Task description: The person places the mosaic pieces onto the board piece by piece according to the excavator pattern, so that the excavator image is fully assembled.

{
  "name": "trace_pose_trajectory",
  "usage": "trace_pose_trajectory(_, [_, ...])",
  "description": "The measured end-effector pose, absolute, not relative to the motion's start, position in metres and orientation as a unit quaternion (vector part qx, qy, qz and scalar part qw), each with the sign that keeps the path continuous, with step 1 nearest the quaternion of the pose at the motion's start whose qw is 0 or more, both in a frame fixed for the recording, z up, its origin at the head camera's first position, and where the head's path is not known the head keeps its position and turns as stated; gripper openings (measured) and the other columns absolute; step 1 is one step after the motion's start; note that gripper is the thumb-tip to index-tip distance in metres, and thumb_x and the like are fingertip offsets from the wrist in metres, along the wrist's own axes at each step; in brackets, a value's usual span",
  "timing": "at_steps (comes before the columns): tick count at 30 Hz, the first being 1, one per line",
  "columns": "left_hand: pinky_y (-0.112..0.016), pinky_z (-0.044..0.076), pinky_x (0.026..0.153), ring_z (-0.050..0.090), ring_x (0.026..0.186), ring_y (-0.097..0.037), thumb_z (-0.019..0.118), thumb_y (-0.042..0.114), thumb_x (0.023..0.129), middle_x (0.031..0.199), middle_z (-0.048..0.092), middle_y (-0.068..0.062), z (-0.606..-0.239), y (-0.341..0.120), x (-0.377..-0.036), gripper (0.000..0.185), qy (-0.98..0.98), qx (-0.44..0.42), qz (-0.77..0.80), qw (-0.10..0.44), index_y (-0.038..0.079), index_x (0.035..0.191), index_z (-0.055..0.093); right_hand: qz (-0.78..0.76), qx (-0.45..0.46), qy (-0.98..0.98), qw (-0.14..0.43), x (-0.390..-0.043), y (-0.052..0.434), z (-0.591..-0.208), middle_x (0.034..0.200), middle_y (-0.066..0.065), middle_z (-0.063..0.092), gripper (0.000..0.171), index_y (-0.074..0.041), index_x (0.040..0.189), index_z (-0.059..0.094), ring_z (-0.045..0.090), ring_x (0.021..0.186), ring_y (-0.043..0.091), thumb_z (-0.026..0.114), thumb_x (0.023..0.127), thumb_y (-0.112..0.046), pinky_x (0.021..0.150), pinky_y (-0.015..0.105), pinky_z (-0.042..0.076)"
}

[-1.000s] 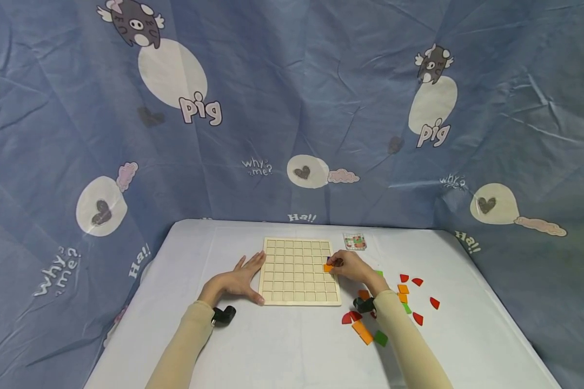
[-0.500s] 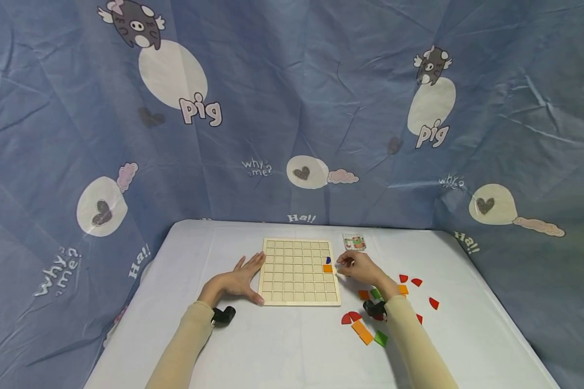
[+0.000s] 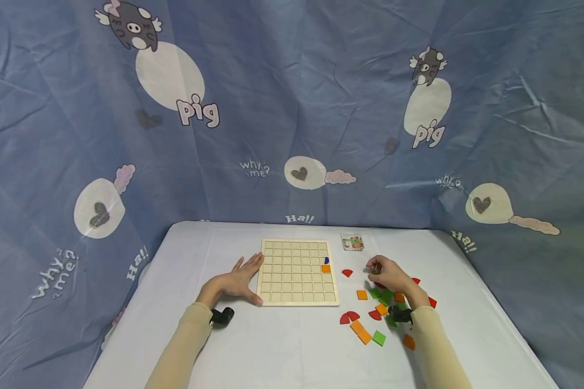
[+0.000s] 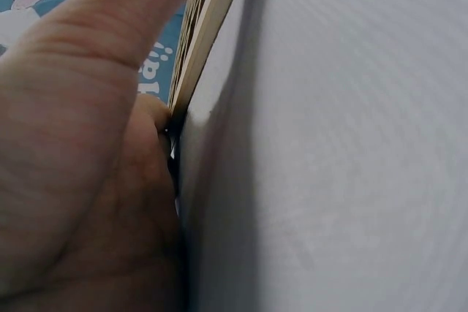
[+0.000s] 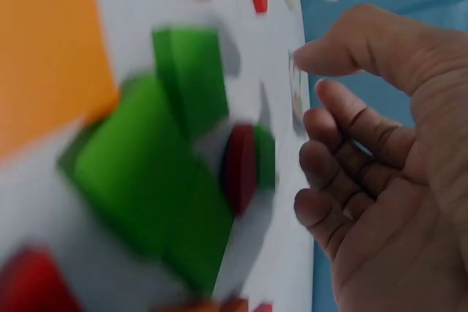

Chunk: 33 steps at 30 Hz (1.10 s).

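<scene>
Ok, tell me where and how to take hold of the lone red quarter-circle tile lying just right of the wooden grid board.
Pinch the red quarter-circle tile by its edges from above, probably thumb on the curved edge and forefinger on a straight one. It lies flat on the white table, apart from other tiles, so the right hand can likely come straight down.

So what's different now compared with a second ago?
The right hand has left the wooden grid board, where it was setting an orange tile, and moved right, over the loose coloured pieces, fingers curled and empty. The orange tile and the small blue piece above it stay in the grid. The left hand stays flat against the board's left edge.
</scene>
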State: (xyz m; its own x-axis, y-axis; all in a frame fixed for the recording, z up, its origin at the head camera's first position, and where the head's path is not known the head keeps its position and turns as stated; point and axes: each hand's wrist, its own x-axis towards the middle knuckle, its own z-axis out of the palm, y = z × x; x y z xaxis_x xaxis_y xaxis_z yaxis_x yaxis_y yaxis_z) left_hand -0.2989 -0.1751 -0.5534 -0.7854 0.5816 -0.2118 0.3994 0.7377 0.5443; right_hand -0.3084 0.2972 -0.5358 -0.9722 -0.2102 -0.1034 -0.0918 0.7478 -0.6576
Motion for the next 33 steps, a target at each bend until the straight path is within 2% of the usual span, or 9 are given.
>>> trace_pose_trajectory(10, [-0.053,-0.012,0.12,-0.008,0.151,-0.028,0.083,0.058,0.063,0.163,-0.008,-0.01,-0.553,-0.177,-0.299,0.136,0.914,0.264,0.243,0.19,0.002,0.154,-0.001,-0.339,-0.058,0.934,0.094,-0.313,0.314,-0.549,0.095,0.009,0.056,0.039,-0.004,0.108,0.057,0.05,0.083,0.02,0.077,0.078,-0.018,0.071,0.029,0.045])
trace_pose_trajectory(20, [-0.054,-0.012,0.12,-0.007,0.151,-0.03,0.084,0.056,0.063,0.163,-0.008,-0.012,-0.552,-0.176,-0.299,0.135,0.909,0.274,0.252,0.188,0.0,0.154,-0.001,-0.329,-0.038,0.938,0.103,-0.313,0.312,-0.544,0.094,0.01,0.059,0.032,-0.002,0.103,0.059,0.053,0.081,0.02,0.075,0.076,-0.011,0.067,0.027,0.048])
trace_pose_trajectory(33, [-0.053,-0.012,0.12,-0.008,0.151,-0.028,0.083,0.057,0.062,0.163,-0.008,-0.011,-0.556,-0.176,-0.3,0.136,0.91,0.27,0.252,0.188,0.002,0.154,-0.001,-0.318,-0.021,0.94,0.119,-0.313,0.313,-0.541,0.088,0.007,0.059,0.032,-0.004,0.098,0.059,0.052,0.075,0.018,0.077,0.078,-0.019,0.061,0.026,0.046])
